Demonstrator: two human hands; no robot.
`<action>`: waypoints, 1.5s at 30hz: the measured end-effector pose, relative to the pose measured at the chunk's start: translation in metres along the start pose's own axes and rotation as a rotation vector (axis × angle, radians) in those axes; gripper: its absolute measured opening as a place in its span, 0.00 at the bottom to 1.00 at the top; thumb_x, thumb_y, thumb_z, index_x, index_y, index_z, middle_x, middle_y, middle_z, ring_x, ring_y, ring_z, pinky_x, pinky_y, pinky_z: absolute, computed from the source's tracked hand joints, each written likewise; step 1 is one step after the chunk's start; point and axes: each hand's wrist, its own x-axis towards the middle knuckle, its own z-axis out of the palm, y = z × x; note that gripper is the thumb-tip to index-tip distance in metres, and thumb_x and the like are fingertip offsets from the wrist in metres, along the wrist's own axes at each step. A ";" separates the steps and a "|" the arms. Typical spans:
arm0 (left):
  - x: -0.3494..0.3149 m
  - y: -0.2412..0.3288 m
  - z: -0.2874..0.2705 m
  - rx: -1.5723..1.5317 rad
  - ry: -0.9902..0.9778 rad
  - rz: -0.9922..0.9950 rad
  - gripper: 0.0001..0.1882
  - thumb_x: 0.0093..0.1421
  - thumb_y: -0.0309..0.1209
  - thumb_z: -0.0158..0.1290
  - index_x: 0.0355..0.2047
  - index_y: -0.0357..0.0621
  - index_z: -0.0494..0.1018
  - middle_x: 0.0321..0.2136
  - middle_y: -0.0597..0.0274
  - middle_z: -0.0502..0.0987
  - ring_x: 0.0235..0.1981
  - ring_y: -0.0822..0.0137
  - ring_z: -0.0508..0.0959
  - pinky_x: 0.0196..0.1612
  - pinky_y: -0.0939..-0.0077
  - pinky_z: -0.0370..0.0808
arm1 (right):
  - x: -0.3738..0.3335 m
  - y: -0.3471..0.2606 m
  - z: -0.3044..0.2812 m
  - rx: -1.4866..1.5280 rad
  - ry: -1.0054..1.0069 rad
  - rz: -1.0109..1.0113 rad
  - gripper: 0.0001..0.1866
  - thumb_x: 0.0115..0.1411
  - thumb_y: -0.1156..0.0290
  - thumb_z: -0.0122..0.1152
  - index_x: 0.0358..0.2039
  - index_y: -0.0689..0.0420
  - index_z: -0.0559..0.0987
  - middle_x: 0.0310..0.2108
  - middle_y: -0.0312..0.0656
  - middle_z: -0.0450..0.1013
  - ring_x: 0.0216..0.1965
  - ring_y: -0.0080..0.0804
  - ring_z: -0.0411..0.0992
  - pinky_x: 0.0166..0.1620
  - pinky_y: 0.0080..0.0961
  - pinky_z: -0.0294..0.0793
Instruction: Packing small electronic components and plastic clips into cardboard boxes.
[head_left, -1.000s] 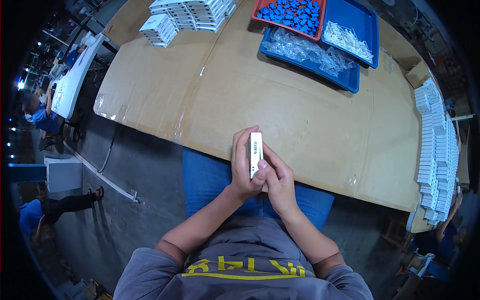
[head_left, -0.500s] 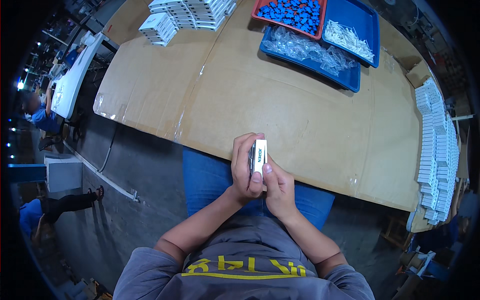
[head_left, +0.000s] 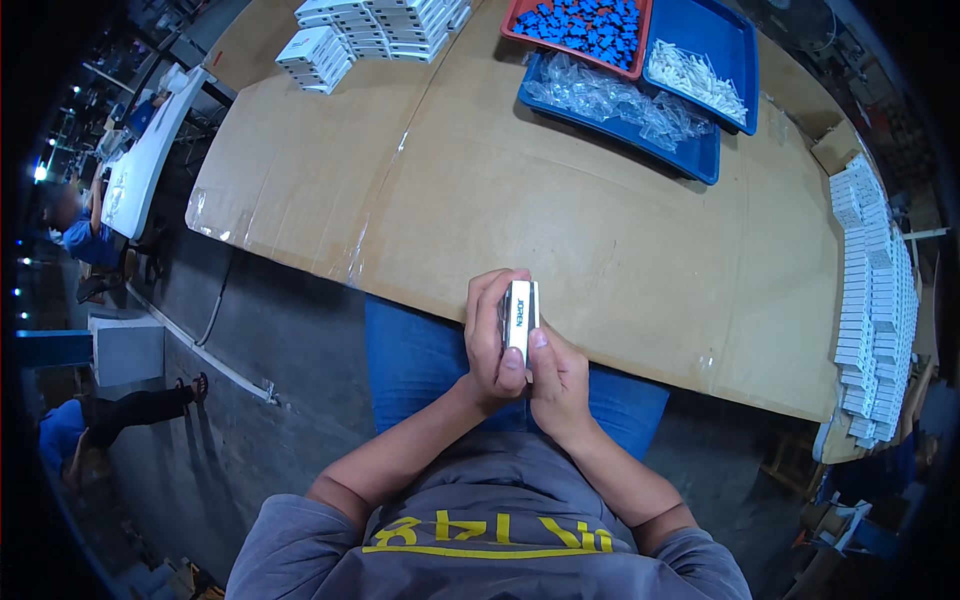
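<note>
Between my two hands, just over the table's near edge, stands a small white rectangular case with dark print on its narrow face. My left hand wraps round its left side, fingers up along it and thumb at the lower end. From the right, my right hand holds the same case, its thumb pressed near the lower right edge. A dark strip shows along the case's right side. My palms and most of the right fingers hide the rest of it.
Cardboard covers the table. At the back stand a red tray of blue pieces, a blue tray of white sticks, and another blue tray of clear plastic parts. White cases are stacked back left and far right.
The case has turned slightly in my hands, so more of its dark right side shows. Both hands keep almost the same place and hold.
</note>
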 end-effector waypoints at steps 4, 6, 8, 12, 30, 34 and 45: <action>0.013 -0.004 -0.001 0.032 -0.123 -0.113 0.55 0.65 0.68 0.38 0.69 0.22 0.54 0.59 0.33 0.64 0.56 0.46 0.72 0.61 0.58 0.68 | 0.014 -0.002 -0.009 0.200 -0.020 0.156 0.25 0.78 0.61 0.45 0.66 0.65 0.72 0.59 0.49 0.72 0.59 0.34 0.72 0.58 0.28 0.73; 0.011 -0.009 -0.006 -0.064 -0.234 -0.172 0.60 0.66 0.71 0.39 0.76 0.29 0.39 0.64 0.36 0.60 0.64 0.47 0.67 0.69 0.57 0.61 | 0.019 -0.001 -0.023 0.413 -0.049 0.253 0.24 0.77 0.63 0.49 0.68 0.61 0.72 0.64 0.46 0.64 0.64 0.32 0.67 0.59 0.29 0.74; 0.008 -0.008 -0.006 -0.219 -0.240 -0.313 0.61 0.65 0.73 0.39 0.77 0.33 0.37 0.66 0.41 0.60 0.66 0.50 0.66 0.69 0.57 0.62 | 0.022 0.004 -0.035 0.255 -0.106 0.164 0.25 0.75 0.64 0.53 0.69 0.60 0.71 0.63 0.46 0.64 0.63 0.34 0.67 0.60 0.31 0.74; 0.007 0.002 -0.006 -0.512 -0.247 -0.652 0.51 0.71 0.68 0.30 0.78 0.41 0.39 0.66 0.50 0.65 0.66 0.57 0.68 0.67 0.62 0.66 | 0.025 0.005 -0.046 -0.326 -0.080 -0.280 0.36 0.60 0.62 0.71 0.67 0.59 0.72 0.68 0.53 0.61 0.68 0.52 0.63 0.67 0.46 0.67; -0.003 0.029 0.015 -0.743 -0.224 -1.327 0.35 0.76 0.61 0.30 0.66 0.46 0.62 0.54 0.58 0.76 0.54 0.66 0.79 0.56 0.68 0.77 | 0.033 0.046 -0.053 -0.484 0.021 -0.837 0.42 0.66 0.41 0.61 0.57 0.74 0.76 0.58 0.70 0.72 0.57 0.68 0.75 0.57 0.53 0.77; -0.002 0.032 0.016 -0.758 -0.231 -1.283 0.35 0.77 0.61 0.30 0.66 0.45 0.63 0.52 0.59 0.77 0.53 0.67 0.79 0.55 0.69 0.77 | 0.032 0.045 -0.052 -0.484 0.028 -0.870 0.42 0.68 0.41 0.58 0.56 0.77 0.76 0.57 0.72 0.71 0.56 0.70 0.75 0.56 0.53 0.78; -0.010 0.022 0.013 -0.722 -0.260 -1.314 0.34 0.76 0.61 0.31 0.65 0.48 0.65 0.52 0.60 0.77 0.52 0.68 0.80 0.52 0.67 0.79 | 0.026 0.051 -0.048 -0.395 0.022 -0.790 0.44 0.72 0.39 0.48 0.59 0.77 0.73 0.58 0.74 0.70 0.58 0.69 0.74 0.60 0.50 0.75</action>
